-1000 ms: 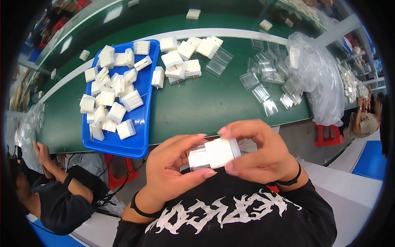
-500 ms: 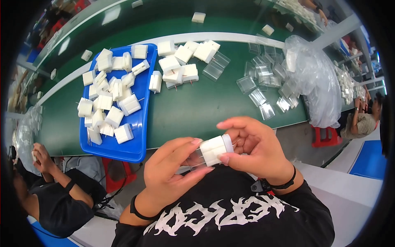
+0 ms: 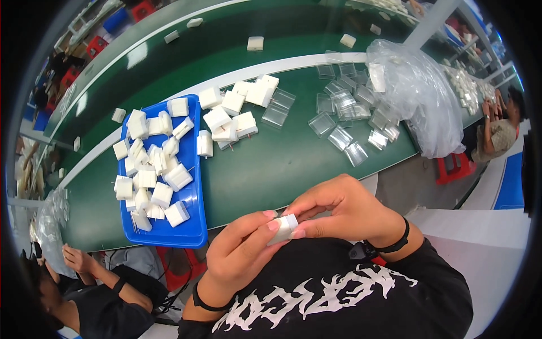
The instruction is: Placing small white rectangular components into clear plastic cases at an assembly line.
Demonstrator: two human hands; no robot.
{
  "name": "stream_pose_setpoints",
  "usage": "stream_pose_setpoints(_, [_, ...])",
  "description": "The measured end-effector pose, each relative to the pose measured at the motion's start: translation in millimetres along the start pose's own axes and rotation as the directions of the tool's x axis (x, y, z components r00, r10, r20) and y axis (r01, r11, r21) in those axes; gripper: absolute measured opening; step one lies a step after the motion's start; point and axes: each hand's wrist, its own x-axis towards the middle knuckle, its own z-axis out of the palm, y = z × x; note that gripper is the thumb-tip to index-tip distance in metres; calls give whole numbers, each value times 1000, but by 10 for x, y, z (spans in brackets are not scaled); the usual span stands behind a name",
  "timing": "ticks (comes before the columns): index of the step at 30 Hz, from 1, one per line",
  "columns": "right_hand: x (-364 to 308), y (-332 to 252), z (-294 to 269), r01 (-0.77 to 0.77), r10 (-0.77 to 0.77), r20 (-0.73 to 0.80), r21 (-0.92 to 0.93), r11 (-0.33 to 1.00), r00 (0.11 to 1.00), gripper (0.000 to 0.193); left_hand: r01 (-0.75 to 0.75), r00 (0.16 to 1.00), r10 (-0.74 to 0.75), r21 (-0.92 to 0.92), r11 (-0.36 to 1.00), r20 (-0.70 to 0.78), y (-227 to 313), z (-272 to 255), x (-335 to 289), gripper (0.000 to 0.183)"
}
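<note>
A small white block (image 3: pixel 286 225) with a pale end cap is held between my two hands, close in front of my chest. My left hand (image 3: pixel 240 246) is closed around its body, thumb and fingers on opposite sides. At the capped end, my right hand (image 3: pixel 347 212) pinches the block between thumb and fingers. My left fingers cover most of the block, and the clear sleeve around it can hardly be made out. Left of my hands lies a blue tray (image 3: pixel 193 226) heaped with similar white blocks (image 3: pixel 148 178), some with thin metal pins sticking out.
More white blocks (image 3: pixel 232 103) lie right of the tray, beside clear plastic sleeves (image 3: pixel 278 108). Further right are a heap of clear sleeves (image 3: pixel 343 100) and a big plastic bag (image 3: pixel 420 107). Spaced blocks lie on a green belt (image 3: pixel 305 34). Co-workers sit at both sides.
My hands have come closer together, and the block has turned, with its capped end up. The clear sleeve and pins that showed by my left fingers are now mostly hidden. The view has shifted.
</note>
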Motion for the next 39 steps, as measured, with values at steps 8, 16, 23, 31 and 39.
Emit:
stream_pose_setpoints(8, [-55, -72, -32, 282, -271, 98, -512, 812, 958, 24, -114, 992, 114, -1, 994, 59, -33, -30, -51, 44])
stream_pose_setpoints(16, [-33, -78, -46, 288, -206, 204, -580, 762, 957, 24, -241, 959, 228, 65, 968, 167, -32, -78, -74, 41])
stream_pose_setpoints(23, [-24, -66, -67, 267, -151, 245, -559, 785, 958, 21, -265, 944, 248, 55, 963, 217, -17, -72, -60, 40])
stream_pose_setpoints(31, [-87, 29, -22, 278, -200, 193, -618, 736, 961, 27, -195, 969, 173, 118, 974, 178, -49, 0, -196, 47])
stream_pose_setpoints(39, [-117, 203, -64, 546, -575, 138, -546, 635, 806, 45, 381, 925, -371, -220, 898, 85, -53, -75, -144, 55])
